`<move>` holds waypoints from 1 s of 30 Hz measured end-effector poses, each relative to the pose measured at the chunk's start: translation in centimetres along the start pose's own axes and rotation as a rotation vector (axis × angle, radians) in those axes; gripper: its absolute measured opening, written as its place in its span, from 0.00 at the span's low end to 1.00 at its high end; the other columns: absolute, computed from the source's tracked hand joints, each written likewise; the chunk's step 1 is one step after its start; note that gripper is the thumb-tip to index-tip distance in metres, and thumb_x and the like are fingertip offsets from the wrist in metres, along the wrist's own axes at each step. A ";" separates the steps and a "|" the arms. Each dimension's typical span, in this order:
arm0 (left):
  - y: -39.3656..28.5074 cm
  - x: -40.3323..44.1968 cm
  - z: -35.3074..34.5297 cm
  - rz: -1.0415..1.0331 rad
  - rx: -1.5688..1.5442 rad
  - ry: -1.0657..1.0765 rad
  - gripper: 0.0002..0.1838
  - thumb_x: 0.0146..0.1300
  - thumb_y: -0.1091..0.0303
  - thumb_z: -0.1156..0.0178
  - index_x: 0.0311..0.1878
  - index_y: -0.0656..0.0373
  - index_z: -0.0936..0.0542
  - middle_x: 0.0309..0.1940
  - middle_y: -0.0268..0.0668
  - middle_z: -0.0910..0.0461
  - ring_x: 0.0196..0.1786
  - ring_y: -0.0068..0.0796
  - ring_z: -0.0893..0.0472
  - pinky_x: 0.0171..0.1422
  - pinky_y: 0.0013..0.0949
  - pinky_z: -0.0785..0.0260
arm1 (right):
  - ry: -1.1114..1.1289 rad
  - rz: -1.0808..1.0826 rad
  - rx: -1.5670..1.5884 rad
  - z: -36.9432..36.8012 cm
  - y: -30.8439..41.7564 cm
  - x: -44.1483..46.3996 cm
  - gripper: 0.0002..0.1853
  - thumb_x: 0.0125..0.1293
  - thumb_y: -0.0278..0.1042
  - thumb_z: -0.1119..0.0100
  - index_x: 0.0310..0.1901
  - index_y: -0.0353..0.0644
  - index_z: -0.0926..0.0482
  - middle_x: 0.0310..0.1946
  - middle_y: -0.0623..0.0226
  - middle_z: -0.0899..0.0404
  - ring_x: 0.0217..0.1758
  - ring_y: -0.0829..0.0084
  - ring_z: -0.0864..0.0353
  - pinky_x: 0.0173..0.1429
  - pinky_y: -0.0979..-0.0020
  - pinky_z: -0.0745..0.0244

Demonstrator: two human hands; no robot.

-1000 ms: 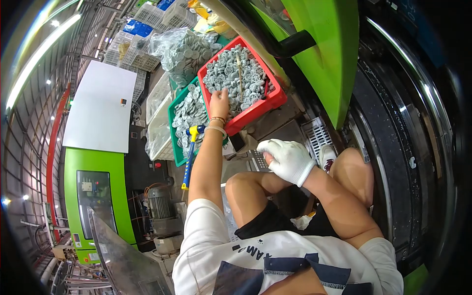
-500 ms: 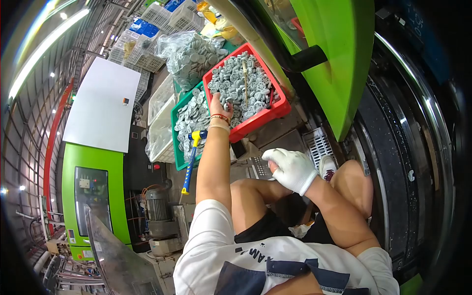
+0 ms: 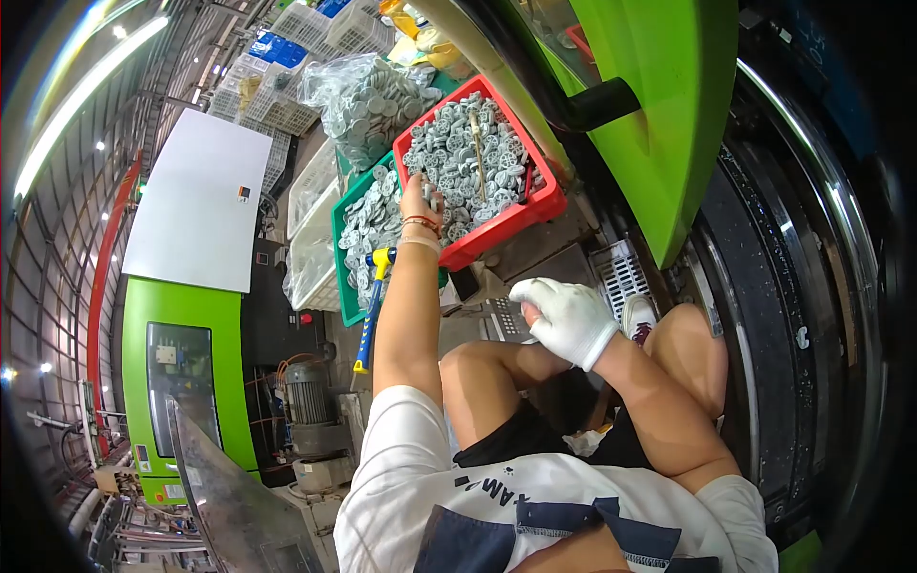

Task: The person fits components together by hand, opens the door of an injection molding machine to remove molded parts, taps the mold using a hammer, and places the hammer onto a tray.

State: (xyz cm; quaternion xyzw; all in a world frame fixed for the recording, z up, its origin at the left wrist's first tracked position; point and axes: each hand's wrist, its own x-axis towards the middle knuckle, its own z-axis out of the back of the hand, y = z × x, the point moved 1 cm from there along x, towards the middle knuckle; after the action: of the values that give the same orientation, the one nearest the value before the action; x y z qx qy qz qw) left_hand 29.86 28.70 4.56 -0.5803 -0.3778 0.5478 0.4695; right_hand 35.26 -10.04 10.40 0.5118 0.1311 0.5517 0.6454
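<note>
My left hand (image 3: 418,201), bare with a red band at the wrist, is at the near left side of the red crate (image 3: 511,218). Its fingers are curled around a grey round plastic part (image 3: 432,199). Many similar grey spoked parts (image 3: 458,153) fill that crate, and a thin stick (image 3: 478,158) lies on them. Below my left forearm's left side, a blue and yellow hammer (image 3: 374,310) rests over the green crate (image 3: 346,286) of flatter grey pieces. My right hand (image 3: 571,323), in a white glove with a bare fingertip showing, is closed above my knees; whatever it holds is hidden.
A clear bag (image 3: 368,110) of grey discs stands behind the crates. White baskets (image 3: 310,205) are at the left. A green machine door (image 3: 650,115) with a black handle (image 3: 602,107) overhangs the right. A motor (image 3: 310,396) sits lower left.
My left hand has shifted slightly left, toward the edge between the red and green crates, with the grey part at its fingers. My gloved right hand stays nearly where it was.
</note>
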 end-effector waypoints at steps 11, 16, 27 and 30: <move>-1.1 -31.3 0.7 0.439 -0.336 0.660 0.14 0.66 0.57 0.48 0.27 0.55 0.27 0.18 0.27 0.28 0.17 0.19 0.31 0.17 0.23 0.41 | -0.015 0.261 -0.030 1.1 3.4 -0.1 0.14 0.56 0.29 0.41 0.46 0.50 0.25 0.35 0.62 0.26 0.37 0.57 0.23 0.40 0.62 0.28; 1.0 -33.3 5.4 0.994 -0.855 0.967 0.17 0.67 0.54 0.52 0.26 0.53 0.29 0.17 0.28 0.32 0.16 0.18 0.36 0.12 0.17 0.46 | 0.128 0.259 0.115 0.3 6.0 -1.9 0.11 0.55 0.21 0.43 0.40 0.42 0.24 0.33 0.60 0.24 0.37 0.60 0.21 0.40 0.68 0.26; 10.1 -38.5 14.8 0.865 -1.218 0.747 0.10 0.65 0.60 0.48 0.32 0.55 0.27 0.33 0.35 0.28 0.25 0.26 0.30 0.24 0.22 0.30 | -0.006 0.457 -0.383 0.7 11.7 -5.9 0.16 0.49 0.20 0.40 0.42 0.46 0.23 0.29 0.65 0.24 0.30 0.62 0.23 0.33 0.66 0.28; 4.5 -41.2 15.3 0.673 -1.007 0.965 0.12 0.68 0.56 0.50 0.33 0.53 0.28 0.31 0.31 0.29 0.19 0.19 0.35 0.16 0.17 0.41 | -0.002 0.582 -0.474 1.2 14.3 -7.2 0.19 0.46 0.20 0.40 0.43 0.46 0.24 0.29 0.66 0.24 0.29 0.63 0.23 0.32 0.66 0.28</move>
State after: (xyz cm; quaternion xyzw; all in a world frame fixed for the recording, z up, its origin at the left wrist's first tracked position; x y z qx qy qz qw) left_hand 9.61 -9.76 12.46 -0.9819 -0.1380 0.1096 0.0700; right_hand 25.27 -18.65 19.56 0.3644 -0.1521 0.7265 0.5623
